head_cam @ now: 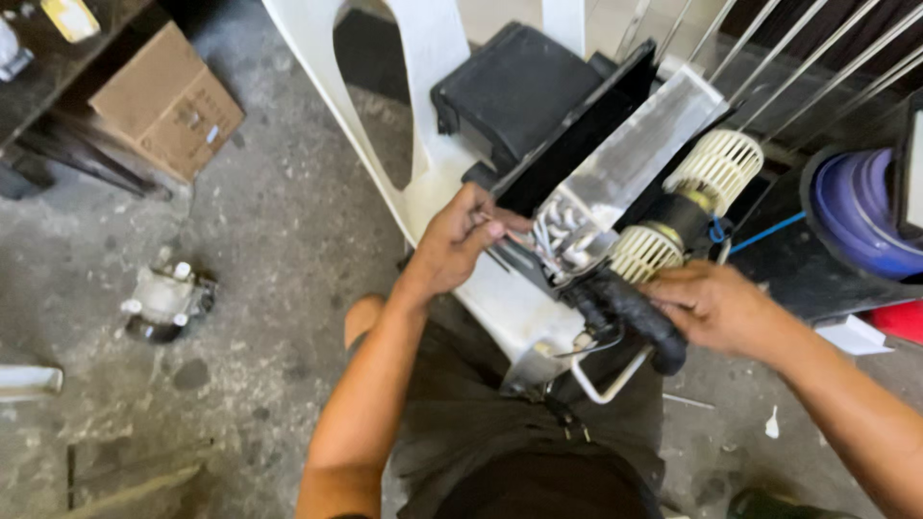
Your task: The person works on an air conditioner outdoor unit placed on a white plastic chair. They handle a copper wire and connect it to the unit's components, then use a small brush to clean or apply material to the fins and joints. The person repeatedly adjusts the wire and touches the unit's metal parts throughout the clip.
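A black plastic blower housing [524, 86] with a silver finned coil [630, 159] lies across a white plastic chair [433, 48]. Two cream squirrel-cage fan wheels [716, 168] sit beside the coil. My left hand [457, 240] pinches thin wires and small metal tubes at the coil's near end [562, 235]. My right hand [716, 308] grips the black foam-wrapped pipe [630, 312] coming out of the unit, with bare metal tubing [611, 380] curving below it.
A brown cardboard box [168, 101] sits on the concrete floor at upper left. A small metal compressor-like part [163, 303] lies on the floor at left. A purple round container [860, 216] stands at right. Thin metal rods [798, 67] slant across the upper right.
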